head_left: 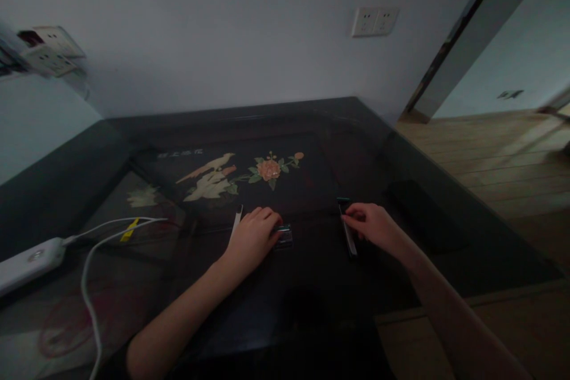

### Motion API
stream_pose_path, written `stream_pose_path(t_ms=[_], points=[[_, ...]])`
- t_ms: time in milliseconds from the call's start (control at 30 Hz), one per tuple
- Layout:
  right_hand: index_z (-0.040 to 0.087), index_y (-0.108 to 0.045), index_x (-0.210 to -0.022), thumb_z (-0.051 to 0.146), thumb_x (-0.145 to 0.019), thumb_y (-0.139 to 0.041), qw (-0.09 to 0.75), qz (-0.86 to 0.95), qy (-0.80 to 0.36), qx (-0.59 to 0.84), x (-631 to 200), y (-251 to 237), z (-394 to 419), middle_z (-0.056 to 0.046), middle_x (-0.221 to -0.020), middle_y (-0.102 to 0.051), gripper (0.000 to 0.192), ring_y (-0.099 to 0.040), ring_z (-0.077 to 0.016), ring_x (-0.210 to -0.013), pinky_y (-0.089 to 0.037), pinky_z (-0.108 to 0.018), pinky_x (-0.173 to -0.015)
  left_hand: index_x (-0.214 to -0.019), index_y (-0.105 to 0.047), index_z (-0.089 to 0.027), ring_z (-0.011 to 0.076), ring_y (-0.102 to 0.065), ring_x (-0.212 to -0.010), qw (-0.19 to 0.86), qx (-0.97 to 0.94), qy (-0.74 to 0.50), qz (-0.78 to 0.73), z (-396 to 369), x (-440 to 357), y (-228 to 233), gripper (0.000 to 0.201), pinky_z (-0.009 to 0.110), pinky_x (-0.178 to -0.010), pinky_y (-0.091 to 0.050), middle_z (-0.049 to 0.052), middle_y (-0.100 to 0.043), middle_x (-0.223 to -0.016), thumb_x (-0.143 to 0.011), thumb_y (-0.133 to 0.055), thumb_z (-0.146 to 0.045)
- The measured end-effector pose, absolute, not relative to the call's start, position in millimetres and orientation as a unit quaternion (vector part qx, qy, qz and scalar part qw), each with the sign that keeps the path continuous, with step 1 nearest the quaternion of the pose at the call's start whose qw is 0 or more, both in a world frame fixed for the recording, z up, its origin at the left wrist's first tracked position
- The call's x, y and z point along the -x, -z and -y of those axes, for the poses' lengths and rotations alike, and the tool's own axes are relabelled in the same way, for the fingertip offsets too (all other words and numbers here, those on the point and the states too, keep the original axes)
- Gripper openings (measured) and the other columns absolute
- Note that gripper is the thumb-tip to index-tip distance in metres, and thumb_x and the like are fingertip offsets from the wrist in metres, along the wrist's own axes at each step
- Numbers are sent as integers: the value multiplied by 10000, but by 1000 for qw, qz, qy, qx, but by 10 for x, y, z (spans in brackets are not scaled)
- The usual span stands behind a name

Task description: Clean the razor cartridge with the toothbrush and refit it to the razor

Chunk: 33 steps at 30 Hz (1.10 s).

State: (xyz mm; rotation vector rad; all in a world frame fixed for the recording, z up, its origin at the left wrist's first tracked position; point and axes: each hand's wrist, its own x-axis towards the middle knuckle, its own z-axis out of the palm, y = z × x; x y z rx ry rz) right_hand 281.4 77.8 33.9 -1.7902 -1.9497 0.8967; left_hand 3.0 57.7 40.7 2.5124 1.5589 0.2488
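My left hand (253, 233) rests low over the dark tabletop with its fingers curled. Between thumb and fingers it grips the edge of a small clear, shiny piece (285, 238) whose exact kind I cannot make out. A slim silver strip (237, 218) sticks out beyond the back of that hand, its lower end hidden. To the right, my right hand (367, 222) is closed in a pinch at the upper part of a slim silver-and-black bar (350, 241). A short teal-edged crosspiece tops this bar, which lies slanted on the table.
The glossy dark table (285, 309) bears a bird-and-flower picture (269, 170). At left lie a white power strip (31, 264), white cables (89, 297) and a yellow tag (130, 230). A dark flat object (421, 214) is right of my right hand. Wall sockets (374, 22) are behind.
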Motion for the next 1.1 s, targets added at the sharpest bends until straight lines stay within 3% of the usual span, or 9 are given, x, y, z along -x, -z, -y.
stream_pose_path(t_ms=[200,433,633,733,867,1000,1100], points=[[174,-628,-795,277,-847,-547,71,717,-198,665,-2696,-452,-771,-71,-738,-689,142,-662,-209,-669,-408,-281,-572,-928,-627,-169,239,-566,-934,74,-849,-58,-520,-605,-50,-386,74,354,-825,-439,70,-643,-969,-857,-630,-192],[177,-619,-941,294,-881,-521,-19,737,-116,666,-2512,-490,-726,-119,-831,-708,164,-689,-284,-763,-407,-312,-593,-879,-625,-174,238,-583,-910,113,-846,-77,-515,-634,-36,-418,39,343,-797,-426,59,-659,-917,-848,-622,-152],[206,-627,-894,439,-900,-533,-11,737,-93,669,-2581,-573,-709,-82,-806,-706,252,-681,-269,-726,-390,-300,-556,-850,-650,-180,212,-599,-818,193,-806,-147,-540,-626,-3,-443,54,326,-757,-437,45,-667,-835,-835,-608,-149],[218,-635,-901,428,-913,-523,63,739,-85,665,-2534,-699,-684,-53,-827,-699,238,-661,-234,-733,-402,-301,-578,-954,-670,-183,173,-616,-724,270,-776,-194,-536,-618,18,-476,130,271,-658,-458,23,-676,-787,-858,-588,-216],[205,-673,-869,341,-876,-597,269,772,-292,496,-2264,-765,-650,-14,-759,-677,156,-609,-149,-653,-436,-261,-594,-992,-694,-164,166,-653,-713,374,-732,-246,-514,-599,26,-531,231,245,-621,-492,39,-721,-809,-863,-579,-319],[188,-681,-919,309,-823,-672,308,720,-456,422,-1997,-649,-662,-14,-775,-683,155,-612,-137,-672,-464,-247,-598,-892,-710,-151,153,-621,-681,499,-633,-325,-495,-570,22,-561,199,233,-605,-469,35,-694,-761,-792,-660,-315],[169,-656,-944,394,-832,-659,320,625,-586,404,-1929,-544,-678,-2,-723,-656,251,-595,-110,-584,-479,-229,-537,-809,-712,-162,129,-575,-702,500,-615,-377,-479,-545,28,-578,117,217,-602,-443,36,-637,-872,-747,-701,-260]])
